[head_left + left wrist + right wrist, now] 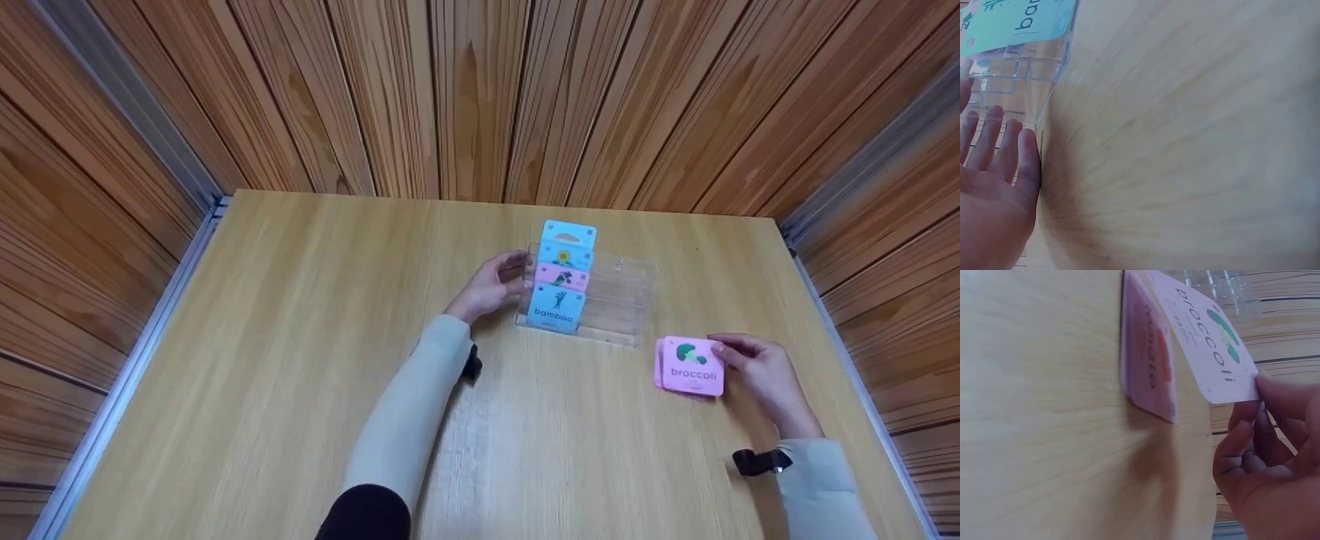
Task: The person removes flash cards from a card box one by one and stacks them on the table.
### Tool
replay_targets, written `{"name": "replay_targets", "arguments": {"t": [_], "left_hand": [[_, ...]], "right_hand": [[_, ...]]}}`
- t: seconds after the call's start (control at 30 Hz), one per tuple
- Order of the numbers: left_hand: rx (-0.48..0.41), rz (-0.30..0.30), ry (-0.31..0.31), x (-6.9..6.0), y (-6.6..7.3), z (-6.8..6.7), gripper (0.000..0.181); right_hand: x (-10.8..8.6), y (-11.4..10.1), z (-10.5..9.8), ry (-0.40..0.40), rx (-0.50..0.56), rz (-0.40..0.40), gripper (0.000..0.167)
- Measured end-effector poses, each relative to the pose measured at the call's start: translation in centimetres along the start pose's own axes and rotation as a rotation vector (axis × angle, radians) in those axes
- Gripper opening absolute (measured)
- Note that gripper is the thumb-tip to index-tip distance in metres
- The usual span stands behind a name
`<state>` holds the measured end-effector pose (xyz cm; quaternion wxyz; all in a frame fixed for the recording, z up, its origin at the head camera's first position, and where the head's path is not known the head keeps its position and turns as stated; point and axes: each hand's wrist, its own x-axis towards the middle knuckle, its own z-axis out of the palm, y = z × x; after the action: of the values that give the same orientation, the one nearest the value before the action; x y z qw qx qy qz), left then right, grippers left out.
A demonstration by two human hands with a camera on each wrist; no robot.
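My right hand (763,375) pinches the edge of a pink broccoli card (694,366); the right wrist view shows this card (1207,337) tilted above a pink stack with a tomato card (1148,354) on top. A clear tiered rack (615,300) stands toward the back. In its left column are a blue bamboo card (556,307), a pink card (562,277) and blue cards (568,234) behind. My left hand (491,285) is at the rack's left side, fingers extended; in the left wrist view the hand (996,185) is beside the clear plastic, contact partly hidden.
The wooden table (300,300) is bordered by wood-plank walls (472,97) at the back and sides, with metal rails along its left and right edges. The card stack lies to the right of and nearer than the rack.
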<state>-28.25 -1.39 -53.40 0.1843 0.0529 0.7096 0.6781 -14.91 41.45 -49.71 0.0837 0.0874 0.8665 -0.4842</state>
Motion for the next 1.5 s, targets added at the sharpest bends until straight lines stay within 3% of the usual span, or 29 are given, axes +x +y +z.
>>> {"name": "replay_targets", "arguments": {"t": [0.23,0.6,1.0,1.3,1.5], "left_hand": [[0.019,0.024,0.003,-0.3,0.0,-0.1,0.061],[0.036,0.046,-0.012,-0.2,-0.2,-0.1,0.062],[0.032,0.021,-0.008,-0.2,-0.1,0.0,0.062],[0.041,0.011,-0.003,-0.1,-0.1,0.0,0.065],[0.036,0.020,0.000,-0.1,-0.3,0.0,0.063]], "right_hand": [[0.6,0.5,0.6,-0.014,-0.004,0.025,0.046],[1.3,0.8,1.7,0.061,-0.201,-0.045,0.032],[1.7,0.4,2.6,0.096,-0.352,-0.034,0.024],[1.9,0.7,2.8,0.074,-0.346,0.018,0.022],[1.7,0.7,2.7,0.103,-0.347,-0.015,0.022]]}}
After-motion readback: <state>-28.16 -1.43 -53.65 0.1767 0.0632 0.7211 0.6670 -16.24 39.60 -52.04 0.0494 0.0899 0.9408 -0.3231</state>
